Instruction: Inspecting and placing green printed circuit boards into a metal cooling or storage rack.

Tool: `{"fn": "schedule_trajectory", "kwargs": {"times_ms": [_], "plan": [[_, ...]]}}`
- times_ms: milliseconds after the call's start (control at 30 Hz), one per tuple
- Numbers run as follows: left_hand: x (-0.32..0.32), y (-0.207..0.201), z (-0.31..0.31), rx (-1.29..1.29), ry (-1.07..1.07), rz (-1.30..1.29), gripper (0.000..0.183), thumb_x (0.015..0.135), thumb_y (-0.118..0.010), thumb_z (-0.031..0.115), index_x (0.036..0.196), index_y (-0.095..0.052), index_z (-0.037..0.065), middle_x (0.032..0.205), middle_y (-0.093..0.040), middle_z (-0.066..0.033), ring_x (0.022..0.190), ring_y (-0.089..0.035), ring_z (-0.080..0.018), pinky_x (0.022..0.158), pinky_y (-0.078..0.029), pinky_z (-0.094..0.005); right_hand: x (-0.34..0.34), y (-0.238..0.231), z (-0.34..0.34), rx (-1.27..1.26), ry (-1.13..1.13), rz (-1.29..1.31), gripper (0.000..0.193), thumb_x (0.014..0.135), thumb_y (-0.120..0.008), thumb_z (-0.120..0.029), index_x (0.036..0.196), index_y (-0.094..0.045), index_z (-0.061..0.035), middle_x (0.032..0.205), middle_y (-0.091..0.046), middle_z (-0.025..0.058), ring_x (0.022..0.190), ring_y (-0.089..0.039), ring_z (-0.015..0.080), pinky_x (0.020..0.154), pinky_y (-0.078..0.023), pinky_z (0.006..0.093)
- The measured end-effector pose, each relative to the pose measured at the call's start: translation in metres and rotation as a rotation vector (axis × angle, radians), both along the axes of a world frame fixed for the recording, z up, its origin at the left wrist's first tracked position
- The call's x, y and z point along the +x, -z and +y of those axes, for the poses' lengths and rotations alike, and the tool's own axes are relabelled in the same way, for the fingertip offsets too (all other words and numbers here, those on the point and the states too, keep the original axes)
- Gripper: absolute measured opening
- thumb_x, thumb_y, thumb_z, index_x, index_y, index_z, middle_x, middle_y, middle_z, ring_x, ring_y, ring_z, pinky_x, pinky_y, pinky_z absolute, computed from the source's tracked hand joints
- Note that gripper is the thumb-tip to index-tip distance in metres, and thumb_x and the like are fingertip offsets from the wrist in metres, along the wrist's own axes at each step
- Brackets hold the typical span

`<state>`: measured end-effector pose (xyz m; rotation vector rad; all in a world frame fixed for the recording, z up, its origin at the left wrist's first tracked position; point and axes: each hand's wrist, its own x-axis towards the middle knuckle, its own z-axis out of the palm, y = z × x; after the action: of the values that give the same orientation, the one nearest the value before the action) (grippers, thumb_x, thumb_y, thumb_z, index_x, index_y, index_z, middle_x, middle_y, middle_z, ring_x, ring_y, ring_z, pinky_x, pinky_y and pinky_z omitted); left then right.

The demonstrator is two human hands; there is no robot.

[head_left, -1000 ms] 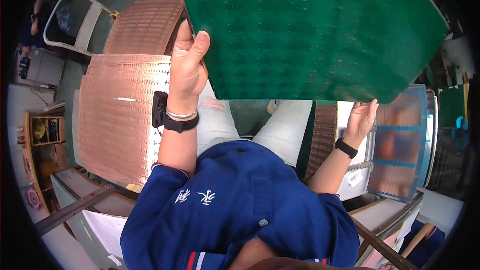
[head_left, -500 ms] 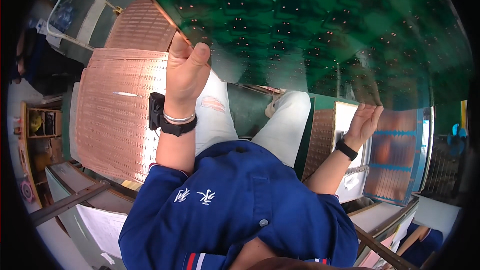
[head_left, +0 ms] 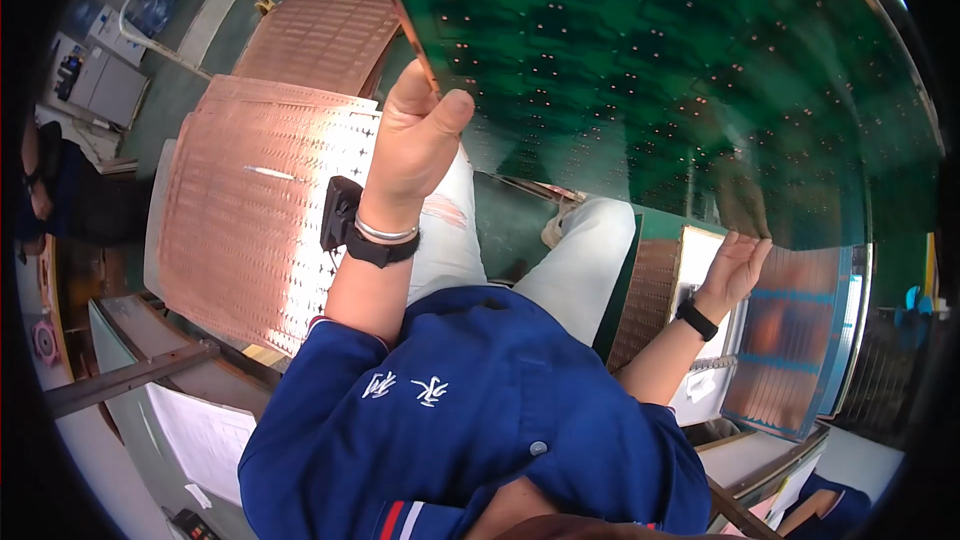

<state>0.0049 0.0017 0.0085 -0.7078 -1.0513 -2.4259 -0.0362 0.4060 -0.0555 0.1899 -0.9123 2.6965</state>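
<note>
A large glossy green circuit board panel [head_left: 640,70] with a copper-coloured edge and many small bright dots is held up in front of me, tilted. My left hand [head_left: 422,135] grips its left edge, thumb on the near face and the other fingers partly hidden behind the edge. At the panel's lower right edge, the bent fingers of my right hand [head_left: 733,275] pinch the border. Its reflection shows in the glossy surface. Left of my left hand lies a stack of copper-coloured panels [head_left: 260,210] with rows of small holes, and a white pen [head_left: 272,173] rests on top.
Beyond the stack stand another copper panel pile [head_left: 320,35] and a white-framed trolley [head_left: 210,25]. Copper panels with blue bands [head_left: 790,330] stand at right. A metal-framed table with papers [head_left: 205,435] is at lower left. Other people [head_left: 65,175] are at the far left and lower right.
The green panel and my left hand have shifted right in the picture, and my right hand sits slightly lower. Both hands keep their hold. The surroundings have shifted too, as the view turned.
</note>
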Motion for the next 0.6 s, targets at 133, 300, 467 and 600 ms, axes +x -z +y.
{"fn": "schedule_trajectory", "kwargs": {"times_ms": [133, 300, 467, 600], "plan": [[0.002, -0.001, 0.002, -0.013, -0.021, -0.015, 0.031, 0.087, -0.057, 0.004, 0.117, -0.056, 0.010, 0.115, -0.059, -0.0016, 0.106, -0.053, -0.0121, 0.094, -0.037, -0.0293, -0.002, 0.008, 0.008, -0.017, -0.086, 0.047, 0.020, 0.094, -0.046, -0.018, 0.101, -0.057, -0.0021, 0.100, -0.063, 0.0117, 0.091, -0.062, 0.0182, 0.078, -0.054, 0.0347], [0.002, 0.000, 0.003, -0.023, -0.042, -0.033, 0.031, 0.086, -0.058, 0.005, 0.117, -0.056, 0.009, 0.115, -0.059, -0.0018, 0.105, -0.053, -0.0108, 0.093, -0.038, -0.0280, -0.003, 0.014, 0.013, 0.032, -0.059, 0.019, 0.021, 0.094, -0.048, -0.021, 0.104, -0.056, -0.0048, 0.109, -0.061, 0.0100, 0.095, -0.060, 0.0179, 0.075, -0.052, 0.0305], [0.003, -0.003, 0.006, -0.037, -0.068, -0.017, 0.031, 0.086, -0.058, 0.004, 0.117, -0.056, 0.009, 0.116, -0.059, -0.0019, 0.106, -0.052, -0.0113, 0.093, -0.038, -0.0283, -0.001, 0.012, 0.007, 0.012, -0.068, 0.028, 0.023, 0.095, -0.044, -0.018, 0.105, -0.056, -0.0007, 0.107, -0.062, 0.0132, 0.093, -0.061, 0.0190, 0.077, -0.054, 0.0348], [0.003, 0.001, 0.005, -0.025, -0.051, -0.048, 0.031, 0.087, -0.057, 0.004, 0.117, -0.056, 0.010, 0.117, -0.058, -0.0016, 0.108, -0.051, -0.0116, 0.095, -0.037, -0.0288, 0.002, 0.008, -0.002, 0.006, 0.037, -0.032, 0.024, 0.095, -0.044, -0.016, 0.108, -0.054, 0.0002, 0.112, -0.059, 0.0153, 0.098, -0.060, 0.0212, 0.078, -0.054, 0.0330]]}}
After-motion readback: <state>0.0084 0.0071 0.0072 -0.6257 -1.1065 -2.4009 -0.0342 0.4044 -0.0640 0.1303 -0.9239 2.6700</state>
